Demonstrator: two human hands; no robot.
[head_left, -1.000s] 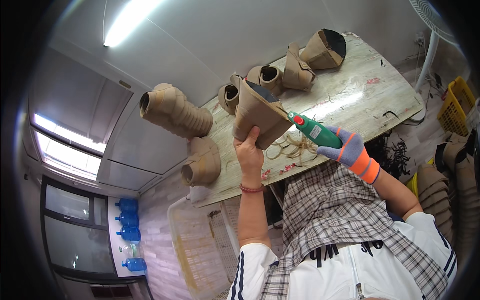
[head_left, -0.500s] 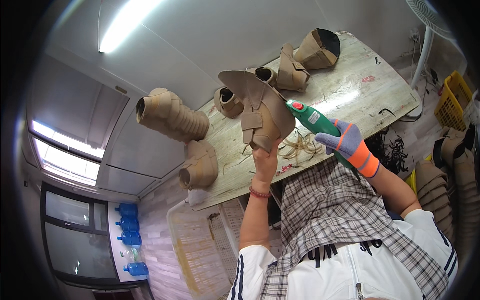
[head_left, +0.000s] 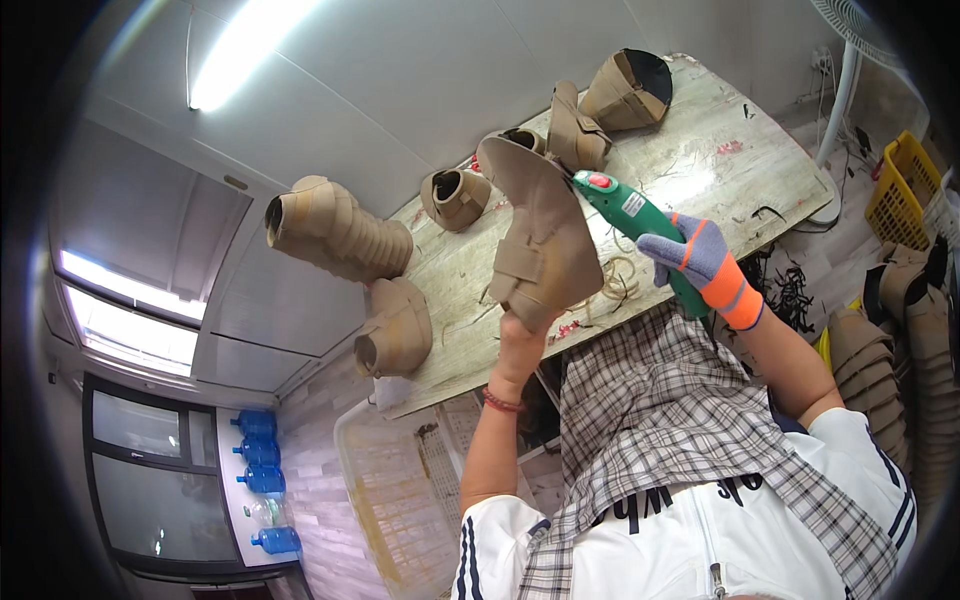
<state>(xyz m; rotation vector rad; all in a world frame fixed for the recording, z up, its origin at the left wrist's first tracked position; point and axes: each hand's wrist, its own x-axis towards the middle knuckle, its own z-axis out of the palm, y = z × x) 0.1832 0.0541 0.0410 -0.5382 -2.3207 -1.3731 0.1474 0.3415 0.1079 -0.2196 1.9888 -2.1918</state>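
Note:
A tan boot upper (head_left: 550,235) with a short cross strap is held up over the table by my bare left hand (head_left: 524,348). My fingers are closed round its lower end and partly hidden behind it. My right hand (head_left: 700,265), in a grey and orange work glove, is wrapped round a green hand-held power tool (head_left: 632,212) with a red button. The tool's front end meets or nearly meets the upper's right edge; I cannot tell whether they touch.
More tan uppers stand along the table's (head_left: 720,185) far side, with a nested stack (head_left: 340,232) at left. Thin trimmings (head_left: 622,280) lie near the front edge. A yellow basket (head_left: 900,190) and stacked uppers (head_left: 868,375) are at right; a white crate (head_left: 385,500) sits below.
The boot upper has turned in my left hand, its long upper part now more upright and nearer the right. The tool stays at its right edge.

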